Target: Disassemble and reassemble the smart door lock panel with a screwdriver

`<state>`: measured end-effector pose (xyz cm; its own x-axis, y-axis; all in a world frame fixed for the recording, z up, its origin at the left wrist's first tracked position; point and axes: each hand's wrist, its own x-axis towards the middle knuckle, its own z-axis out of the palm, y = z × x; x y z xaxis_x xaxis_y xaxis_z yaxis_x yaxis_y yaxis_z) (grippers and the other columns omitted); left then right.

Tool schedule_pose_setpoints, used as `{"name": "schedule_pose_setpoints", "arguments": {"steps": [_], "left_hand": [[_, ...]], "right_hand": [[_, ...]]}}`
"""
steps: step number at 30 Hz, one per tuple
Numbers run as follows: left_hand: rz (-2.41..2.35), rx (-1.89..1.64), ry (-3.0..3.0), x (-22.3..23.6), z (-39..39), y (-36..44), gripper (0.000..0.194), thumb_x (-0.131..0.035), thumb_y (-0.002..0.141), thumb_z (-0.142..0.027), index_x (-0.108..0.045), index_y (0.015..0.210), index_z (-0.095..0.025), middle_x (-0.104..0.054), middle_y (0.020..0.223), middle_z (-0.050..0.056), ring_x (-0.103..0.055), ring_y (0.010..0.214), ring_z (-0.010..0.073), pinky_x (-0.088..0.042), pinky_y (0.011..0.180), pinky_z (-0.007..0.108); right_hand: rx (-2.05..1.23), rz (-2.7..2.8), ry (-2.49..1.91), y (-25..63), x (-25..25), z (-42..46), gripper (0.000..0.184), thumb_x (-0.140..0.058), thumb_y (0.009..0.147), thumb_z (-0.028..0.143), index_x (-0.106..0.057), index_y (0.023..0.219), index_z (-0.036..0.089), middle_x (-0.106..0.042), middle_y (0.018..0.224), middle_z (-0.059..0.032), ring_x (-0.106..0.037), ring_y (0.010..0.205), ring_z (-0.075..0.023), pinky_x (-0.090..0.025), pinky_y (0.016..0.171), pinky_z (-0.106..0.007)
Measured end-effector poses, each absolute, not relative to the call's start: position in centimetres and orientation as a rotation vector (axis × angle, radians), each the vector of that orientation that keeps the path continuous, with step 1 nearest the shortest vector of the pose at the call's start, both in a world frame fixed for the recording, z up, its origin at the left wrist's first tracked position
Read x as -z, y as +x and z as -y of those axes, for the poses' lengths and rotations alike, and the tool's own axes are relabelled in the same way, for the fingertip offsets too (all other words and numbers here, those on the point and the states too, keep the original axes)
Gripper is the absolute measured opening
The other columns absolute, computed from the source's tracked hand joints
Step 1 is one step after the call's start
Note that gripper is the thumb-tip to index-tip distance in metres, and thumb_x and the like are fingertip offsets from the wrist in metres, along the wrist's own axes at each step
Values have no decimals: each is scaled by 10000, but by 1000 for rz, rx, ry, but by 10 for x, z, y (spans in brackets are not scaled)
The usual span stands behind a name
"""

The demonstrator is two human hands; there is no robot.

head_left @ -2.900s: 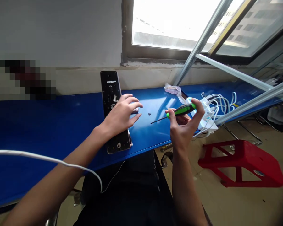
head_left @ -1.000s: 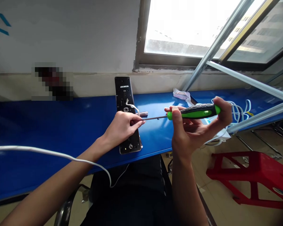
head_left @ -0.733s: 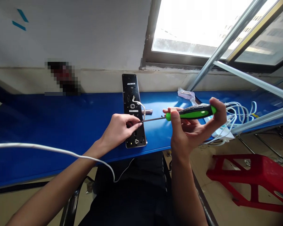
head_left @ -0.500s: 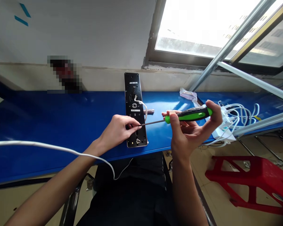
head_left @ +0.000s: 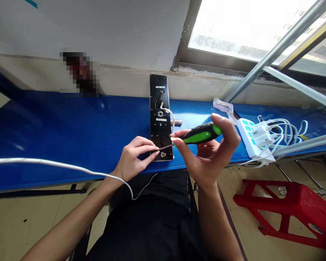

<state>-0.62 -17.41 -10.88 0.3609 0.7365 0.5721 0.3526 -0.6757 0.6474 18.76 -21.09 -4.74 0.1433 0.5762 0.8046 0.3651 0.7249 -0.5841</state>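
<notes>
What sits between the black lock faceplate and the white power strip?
Head view: a short metal bolt on the blue bench, plus the right hand gripping a screwdriver.

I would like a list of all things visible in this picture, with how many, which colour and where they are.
door lock panel: one, black, lying on the bench
metal spindle: one, silver, at the panel's right edge
wire: one, white, on the panel
screwdriver: one, green and black, over the panel's near end
power strip: one, white, on the bench at right
cables: several, white, beside the strip
plastic packet: one, whitish, behind the strip
bench: one, blue, under the window
window: one, bright, ahead
metal bars: several, silver, across the window
stool: one, red, on the floor at right
left hand: one, at the panel's near end
right hand: one, holding the screwdriver
</notes>
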Motion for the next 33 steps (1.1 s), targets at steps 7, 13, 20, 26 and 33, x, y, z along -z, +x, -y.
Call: {"name": "schedule_pose_setpoints", "arguments": {"steps": [7,13,20,26,33], "left_hand": [[-944,-1200,2265,117,181,-17,160,-754,919,-254,-771,1077,-234,-677,1236,80,-649,1119,224,-601,938,388],[-936,-1145,2255,120,177,-21,166,-745,928,-268,-757,1088,-224,-672,1264,89,-627,1161,233,-582,977,402],[-961,-1130,2193,124,175,-24,264,-782,900,-293,-758,1158,-244,-629,1294,82,-613,1230,245,-542,1073,418],[-994,-1077,2069,127,170,-25,384,-840,837,-403,-754,1189,-276,-647,1175,52,-666,1009,213,-601,894,367],[-970,-1042,2016,129,170,-26,389,-844,834,-400,-759,1194,-280,-655,1170,42,-649,975,190,-585,868,335]], "right_hand": [[-140,1649,-776,175,51,210,790,-812,819,79,-465,1465,371,-722,1098,26,-810,883,-197,-715,774,-356],[-113,1725,-802,172,56,208,792,-828,830,145,-450,1483,389,-726,1139,10,-811,898,-199,-717,760,-349],[-167,1745,-822,175,41,215,510,-513,1024,188,-482,1511,339,-703,1379,-48,-745,1176,-248,-666,953,-494],[-124,1602,-738,178,35,211,486,-748,878,139,-693,1326,319,-754,1167,-40,-756,1014,-247,-667,824,-444],[-105,1595,-822,169,32,218,323,-589,1011,266,-700,1310,321,-720,1202,-50,-715,1034,-228,-626,885,-462]]}}
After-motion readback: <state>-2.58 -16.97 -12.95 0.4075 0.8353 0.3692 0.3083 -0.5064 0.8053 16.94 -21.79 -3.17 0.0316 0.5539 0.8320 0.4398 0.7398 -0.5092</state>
